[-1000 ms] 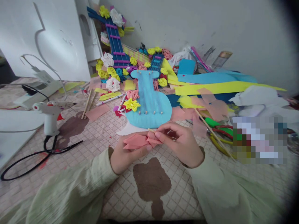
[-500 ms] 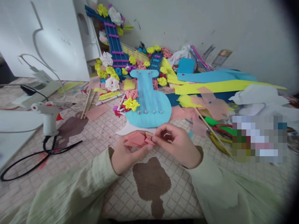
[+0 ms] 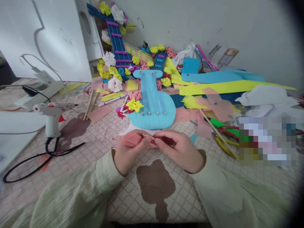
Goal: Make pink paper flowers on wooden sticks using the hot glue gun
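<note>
My left hand (image 3: 128,155) and my right hand (image 3: 180,151) meet over the patterned mat, both closed on a folded piece of pink foam (image 3: 134,138). The left holds the wider part from below with the thumb on top. The right pinches the foam's right end, where a thin wooden stick tip (image 3: 145,135) shows between the fingers. Just beyond my hands lies a light blue guitar-shaped cutout (image 3: 152,104) with a yellow foam flower (image 3: 134,105) on its left side.
A white glue gun (image 3: 51,117) stands at the left with its black cord (image 3: 35,160) looping on the mat. Foam sheets, foam flowers and a dark blue guitar neck (image 3: 117,41) pile up at the back. Pliers with green and yellow handles (image 3: 223,131) lie right.
The pink foam has been drawn in tighter between my hands; less of it shows than a second ago. My hands have shifted slightly toward the blue cutout.
</note>
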Motion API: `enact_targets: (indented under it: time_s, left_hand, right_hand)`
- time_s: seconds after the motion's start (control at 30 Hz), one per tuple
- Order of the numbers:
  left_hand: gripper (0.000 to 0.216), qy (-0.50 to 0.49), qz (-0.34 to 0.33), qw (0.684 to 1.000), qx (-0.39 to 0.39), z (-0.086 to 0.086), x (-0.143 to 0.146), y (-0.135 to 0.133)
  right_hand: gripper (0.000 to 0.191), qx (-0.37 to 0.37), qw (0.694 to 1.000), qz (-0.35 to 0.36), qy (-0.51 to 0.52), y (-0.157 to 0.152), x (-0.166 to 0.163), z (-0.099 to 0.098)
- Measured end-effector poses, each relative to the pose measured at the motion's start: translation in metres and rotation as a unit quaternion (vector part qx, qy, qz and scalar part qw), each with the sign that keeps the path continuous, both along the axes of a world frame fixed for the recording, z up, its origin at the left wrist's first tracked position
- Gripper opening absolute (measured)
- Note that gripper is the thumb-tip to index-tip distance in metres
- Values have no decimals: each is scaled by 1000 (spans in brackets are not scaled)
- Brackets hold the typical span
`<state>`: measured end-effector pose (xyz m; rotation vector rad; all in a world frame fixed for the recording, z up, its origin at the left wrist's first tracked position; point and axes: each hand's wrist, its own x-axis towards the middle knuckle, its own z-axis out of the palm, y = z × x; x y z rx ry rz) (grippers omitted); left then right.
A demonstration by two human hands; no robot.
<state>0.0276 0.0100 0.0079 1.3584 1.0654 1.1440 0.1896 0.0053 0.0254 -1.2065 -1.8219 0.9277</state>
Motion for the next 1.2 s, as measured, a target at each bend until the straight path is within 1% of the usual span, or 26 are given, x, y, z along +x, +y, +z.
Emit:
enact_targets:
  time_s: [0.1, 0.2, 0.37, 0.5, 0.63, 0.73, 0.8, 0.87, 0.93, 1.07, 1.2]
  left_hand:
    - [9, -11, -32, 999, 0, 2, 0, 0]
    - [11, -8, -67, 998, 1, 4, 1, 2]
    - [11, 2, -85, 996, -13, 2, 0, 6]
    - [12, 16, -88, 996, -12, 5, -2, 5]
    - [16, 55, -105, 993, 19, 11, -4, 1]
    - [17, 84, -93, 992, 33, 11, -4, -1]
    - [17, 96, -86, 991, 36, 10, -4, -1]
    - [16, 101, -78, 991, 38, 9, -5, -1]
    - [15, 97, -73, 992, 42, 8, -6, 0]
    - [11, 69, -86, 992, 53, 8, -8, 3]
    - [10, 78, -75, 993, 54, 8, -7, 4]
  right_hand:
    - [15, 41, 999, -22, -16, 1, 1, -1]
    - [16, 63, 997, -36, -20, 2, 2, -2]
    - [16, 53, 998, -41, -6, 1, 2, -2]
    - [13, 2, 999, -46, 25, 1, 1, 2]
    - [13, -89, 994, -29, 64, 2, 3, 6]
    - [15, -153, 985, -21, 77, 3, 3, 7]
    - [15, -175, 981, -18, 78, 3, 3, 8]
    - [14, -171, 982, -10, 77, 3, 2, 9]
    - [12, -151, 986, -3, 74, 2, 1, 9]
    - [13, -103, 993, 2, 66, 1, 0, 7]
    - [11, -41, 998, -21, 44, -1, -1, 4]
